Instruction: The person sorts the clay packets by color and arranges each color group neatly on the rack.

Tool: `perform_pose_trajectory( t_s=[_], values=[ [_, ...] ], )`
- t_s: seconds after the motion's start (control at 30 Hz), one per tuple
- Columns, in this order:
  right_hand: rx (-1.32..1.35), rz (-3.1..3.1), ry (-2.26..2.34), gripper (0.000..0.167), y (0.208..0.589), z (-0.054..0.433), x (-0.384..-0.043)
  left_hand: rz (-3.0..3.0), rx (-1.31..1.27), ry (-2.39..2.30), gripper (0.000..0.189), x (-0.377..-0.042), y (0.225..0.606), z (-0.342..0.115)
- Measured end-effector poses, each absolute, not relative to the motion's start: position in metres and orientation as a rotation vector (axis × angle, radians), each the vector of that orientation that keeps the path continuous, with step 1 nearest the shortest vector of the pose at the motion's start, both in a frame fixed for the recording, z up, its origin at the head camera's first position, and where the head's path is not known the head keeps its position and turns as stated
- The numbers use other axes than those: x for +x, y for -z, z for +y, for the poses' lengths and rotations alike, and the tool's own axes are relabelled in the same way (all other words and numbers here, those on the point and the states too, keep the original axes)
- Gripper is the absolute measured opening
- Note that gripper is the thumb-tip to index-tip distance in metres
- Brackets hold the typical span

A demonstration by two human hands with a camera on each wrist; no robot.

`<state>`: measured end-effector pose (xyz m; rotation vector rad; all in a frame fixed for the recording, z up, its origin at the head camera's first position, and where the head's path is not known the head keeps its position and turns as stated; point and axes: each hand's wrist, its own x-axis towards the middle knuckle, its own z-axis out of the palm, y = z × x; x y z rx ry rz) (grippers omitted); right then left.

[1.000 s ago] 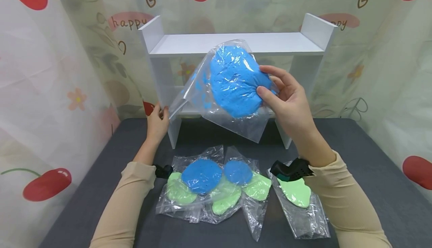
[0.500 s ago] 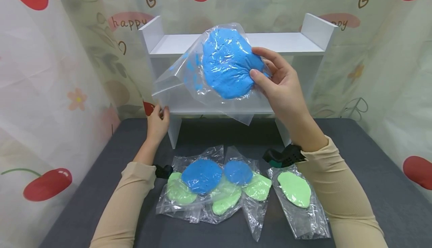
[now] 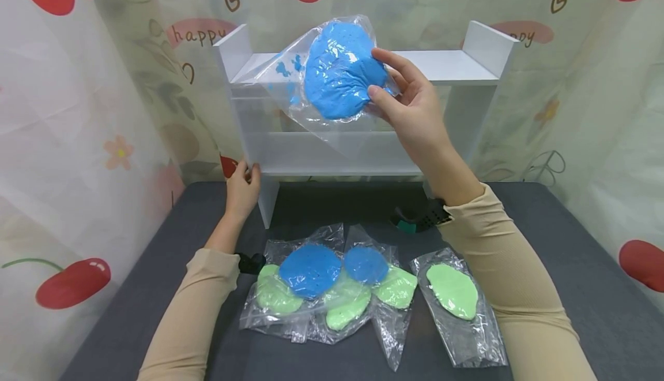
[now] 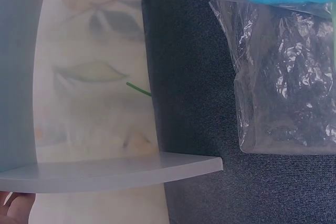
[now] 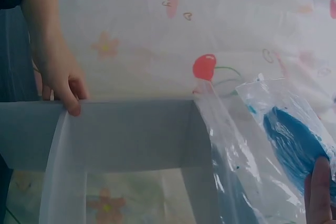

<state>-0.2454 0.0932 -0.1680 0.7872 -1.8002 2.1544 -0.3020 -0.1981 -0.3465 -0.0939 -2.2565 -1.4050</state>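
My right hand [image 3: 412,104] pinches a clear plastic bag with a flattened blue clay-like lump [image 3: 339,72] in it, thumb in front. The bag is raised before the top board of a white shelf [image 3: 337,153]; its loose end hangs to the left. In the right wrist view the blue lump [image 5: 294,140] shows edge-on, with my fingertips at the lower right. My left hand [image 3: 242,192] grips the shelf's left side panel low down. In the right wrist view the left hand's thumb [image 5: 71,100] lies on the panel edge; its other fingers are partly hidden.
On the dark table [image 3: 129,312] lie overlapping clear bags with blue lumps [image 3: 311,271] and green lumps [image 3: 347,309]. Another bagged green lump [image 3: 452,290] lies apart at the right, near my right forearm. A patterned curtain [image 3: 389,0] hangs behind the shelf.
My right hand has carried the bagged blue lump up and slightly left, from before the middle of the shelf to its top board. My left hand stays at the side panel.
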Motion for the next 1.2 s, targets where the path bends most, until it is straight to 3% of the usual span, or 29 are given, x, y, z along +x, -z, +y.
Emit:
perform_pose_trajectory(
  t_s=[0.77,1.2],
  values=[
    [0.672,-1.889,-2.230,0.050,0.151,0.058,-0.285,-2.254,-0.096,1.386,0.039,-0.304,0.348,-0.197],
    [0.749,-2.096,-2.252,0.060,0.143,0.041,-0.294,-2.262,-0.080,1.400,0.041,-0.302,0.346,-0.197]
  ],
)
